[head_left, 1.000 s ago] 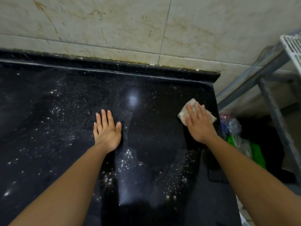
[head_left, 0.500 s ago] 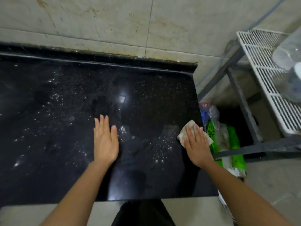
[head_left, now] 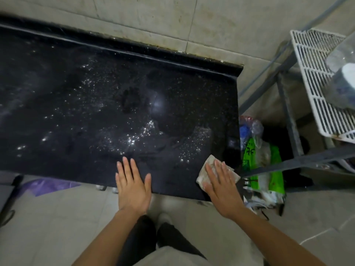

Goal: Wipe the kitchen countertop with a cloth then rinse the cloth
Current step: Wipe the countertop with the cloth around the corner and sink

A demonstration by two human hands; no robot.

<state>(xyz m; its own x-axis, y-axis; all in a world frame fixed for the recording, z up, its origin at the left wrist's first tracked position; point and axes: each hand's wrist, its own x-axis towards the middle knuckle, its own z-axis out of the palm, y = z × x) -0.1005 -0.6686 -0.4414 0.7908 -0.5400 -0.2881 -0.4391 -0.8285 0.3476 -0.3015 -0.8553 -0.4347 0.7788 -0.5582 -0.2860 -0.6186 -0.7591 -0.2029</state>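
At the front right corner of the black speckled stone countertop [head_left: 96, 112] lies one small off-white folded cloth [head_left: 204, 174], flat on the surface just inside the edge. The person's right hand [head_left: 221, 189] presses down on it, palm flat, fingers straight and close together, pointing toward the wall. The forearm reaches in from the lower right. The left hand [head_left: 132, 186] lies flat across the counter's front edge, apart from the cloth, its four fingers together and thumb spread to the side, holding nothing. Bright specks glitter across the dark top. On the floor beside the counter's right end stands one green-and-white plastic bag [head_left: 269, 169], within a grey metal frame [head_left: 288, 116]. One white wire rack [head_left: 315, 83] rests on that frame and carries one clear plastic bottle [head_left: 343, 73]. One purple plastic sheet [head_left: 48, 186] lies on the floor at left.
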